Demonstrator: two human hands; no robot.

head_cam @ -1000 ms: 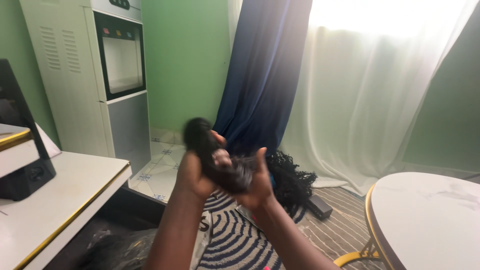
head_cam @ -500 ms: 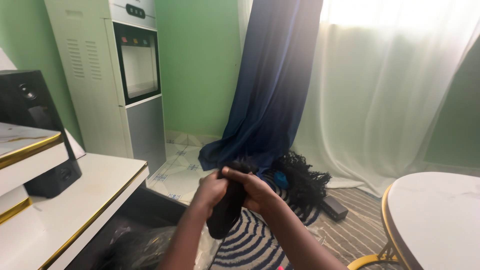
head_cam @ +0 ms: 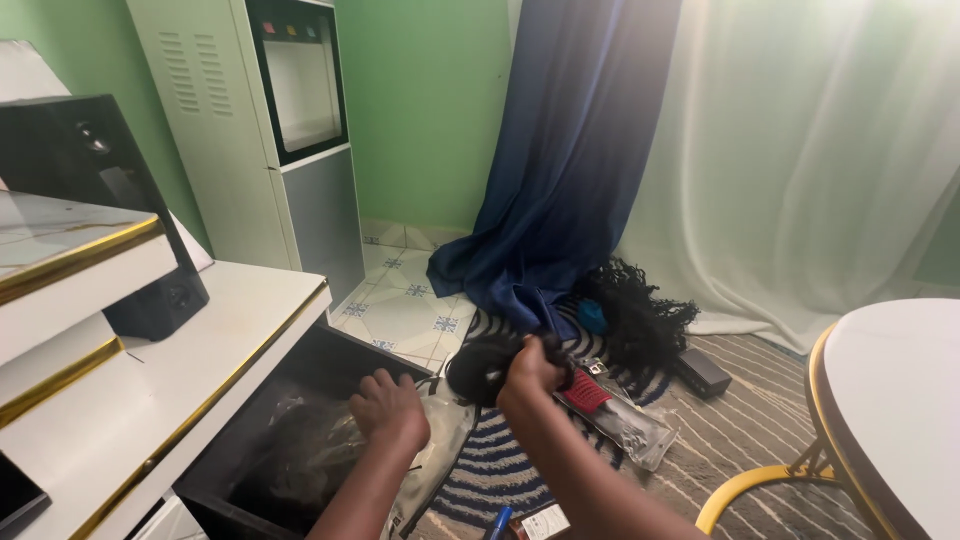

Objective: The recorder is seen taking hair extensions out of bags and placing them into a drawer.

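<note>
The right hand (head_cam: 530, 372) is closed in a fist around a coiled bundle of dark hair (head_cam: 482, 366), holding it in the air just to the right of the open drawer (head_cam: 250, 480). The left hand (head_cam: 390, 408) is spread, fingers loosely open and palm down, resting on a clear plastic bag (head_cam: 430, 450) that lies over the drawer's right edge; it grips nothing that can be seen. Inside the drawer, under the left hand, more crinkled clear plastic covers dark contents too dim to make out. Just right of the drawer, below the held bundle, a flat clear packet (head_cam: 615, 420) with a red card insert at its top lies slantwise on the striped rug (head_cam: 500, 470). Near the drawer's lower right corner, at the bottom edge of the view, a small white label and a blue cap-like object (head_cam: 500, 522) show partly. Farther right of the drawer, a heap of curly black hair (head_cam: 640, 320) with a small blue piece in it sits at the foot of the dark blue curtain (head_cam: 570, 160), with a black box (head_cam: 702, 372) beside it. Left of the drawer runs the white gold-trimmed bench (head_cam: 150, 390) carrying a black speaker (head_cam: 110, 210); behind the drawer stands a white water dispenser (head_cam: 270, 130).
</note>
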